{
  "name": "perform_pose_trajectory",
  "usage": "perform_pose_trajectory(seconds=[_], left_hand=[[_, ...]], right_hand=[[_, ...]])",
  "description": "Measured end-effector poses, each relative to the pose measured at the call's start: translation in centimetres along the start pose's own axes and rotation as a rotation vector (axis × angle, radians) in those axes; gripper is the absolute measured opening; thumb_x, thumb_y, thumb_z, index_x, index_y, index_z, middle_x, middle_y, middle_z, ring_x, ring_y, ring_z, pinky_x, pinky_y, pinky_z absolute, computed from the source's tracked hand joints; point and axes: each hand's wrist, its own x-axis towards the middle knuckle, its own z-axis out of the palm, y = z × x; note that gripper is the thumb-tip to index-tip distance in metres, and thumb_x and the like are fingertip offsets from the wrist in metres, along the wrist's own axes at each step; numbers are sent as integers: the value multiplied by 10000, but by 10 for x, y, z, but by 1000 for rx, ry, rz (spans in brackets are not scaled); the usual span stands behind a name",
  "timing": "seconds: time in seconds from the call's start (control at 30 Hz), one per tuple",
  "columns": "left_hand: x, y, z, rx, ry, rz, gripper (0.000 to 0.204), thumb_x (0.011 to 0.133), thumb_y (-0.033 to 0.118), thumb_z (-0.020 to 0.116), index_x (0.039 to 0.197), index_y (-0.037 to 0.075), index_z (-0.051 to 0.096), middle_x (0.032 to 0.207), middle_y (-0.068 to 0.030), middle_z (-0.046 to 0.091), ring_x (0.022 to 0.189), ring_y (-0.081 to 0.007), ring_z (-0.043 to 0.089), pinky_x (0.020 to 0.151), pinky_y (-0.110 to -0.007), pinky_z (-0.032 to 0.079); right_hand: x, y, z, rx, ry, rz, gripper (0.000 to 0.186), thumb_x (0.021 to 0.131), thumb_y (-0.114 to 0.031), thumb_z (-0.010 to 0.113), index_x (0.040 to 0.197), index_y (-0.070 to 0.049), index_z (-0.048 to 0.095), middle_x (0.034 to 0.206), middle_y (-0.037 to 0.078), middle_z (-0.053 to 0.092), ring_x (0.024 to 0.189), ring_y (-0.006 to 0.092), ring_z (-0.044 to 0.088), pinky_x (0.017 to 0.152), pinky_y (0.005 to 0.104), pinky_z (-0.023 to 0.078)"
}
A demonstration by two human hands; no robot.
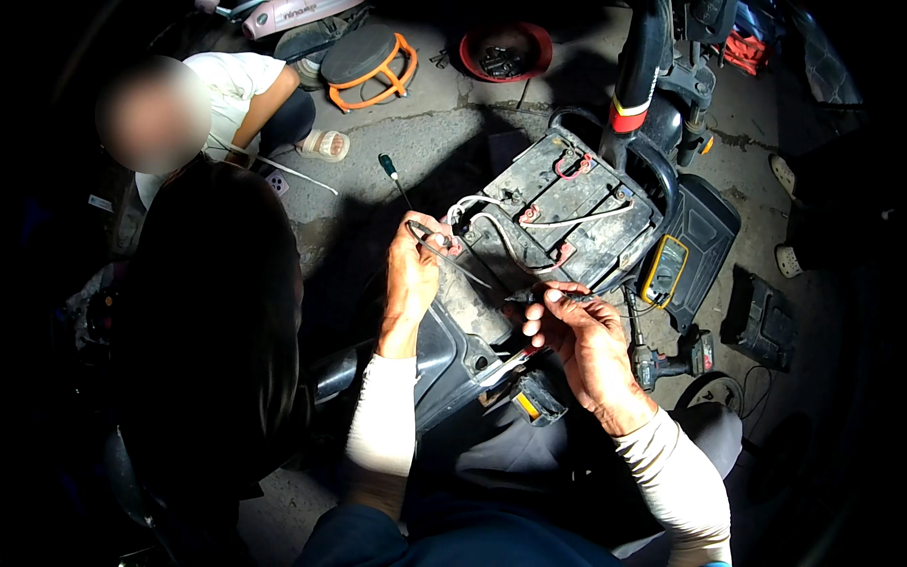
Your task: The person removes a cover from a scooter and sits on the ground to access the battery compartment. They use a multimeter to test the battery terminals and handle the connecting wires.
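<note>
My left hand [413, 274] is closed round a thin black cable [453, 263], which loops over the fingers and points toward the right hand. Thumb and fingers of my right hand [588, 342] pinch a small dark piece [521, 297], with a thin dark lead beside it; its kind is unclear. Just beyond both hands sits a block of dusty grey batteries [595, 184], joined by white wires [578, 219] and red-ended leads. Beyond the left hand is a dark-handled screwdriver [388, 168]; whether the hand touches its shaft cannot be seen.
A yellow-edged multimeter [666, 271] rests on a black panel [704, 241] at right, near a cordless drill [673, 359]. A red bowl [542, 59] of dark parts and an orange-framed stool [404, 59] stand behind. Another person [231, 94] crouches at left.
</note>
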Motion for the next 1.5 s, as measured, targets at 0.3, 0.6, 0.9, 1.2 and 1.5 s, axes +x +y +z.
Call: perform_pose_trajectory(seconds=[0.3, 0.6, 0.9, 1.2, 1.5], left_hand=[[-4, 15, 3, 154, -50, -104, 61, 992, -11, 558, 1021, 39, 577, 1037, -116, 718, 936, -209, 718, 857, -317, 549], [-6, 12, -3, 252, -93, -73, 123, 972, -68, 483, 1021, 11, 563, 1072, -148, 718, 982, -213, 705, 926, -347, 565], [-4, 10, -1, 189, -110, -61, 131, 950, -59, 480, 1008, 28, 558, 1049, -130, 702, 969, -202, 690, 909, -351, 561], [-7, 9, -5, 166, -113, -54, 64, 975, -17, 488, 1009, 16, 531, 1044, -151, 689, 981, -227, 686, 934, -375, 573], [3, -1, -12, -108, -103, -155, 154, 934, -83, 575, 1002, 55, 583, 985, -145, 710, 936, -260, 701, 895, -380, 584]], right_hand=[[1, 5, -3, -72, -8, -24, 250, 1015, -147, 674, 1212, 2, 635, 912, 76, 733, 751, 129, 684, 666, 264, 541], [48, -15, -3, -324, 82, -391, 190, 1017, -101, 670, 1165, 18, 670, 937, 68, 739, 796, 107, 669, 741, 237, 538], [120, 18, -7, -656, 202, -568, 231, 983, -116, 668, 1170, -1, 738, 749, 80, 747, 694, 93, 697, 650, 259, 542], [132, 23, -3, -1042, 291, -697, 218, 979, -119, 649, 1146, -12, 739, 738, 146, 732, 637, 172, 723, 645, 315, 573], [144, 23, -1, -1201, 366, -818, 191, 909, -137, 657, 1051, -35, 733, 908, 233, 721, 843, 435, 707, 753, 491, 570]])
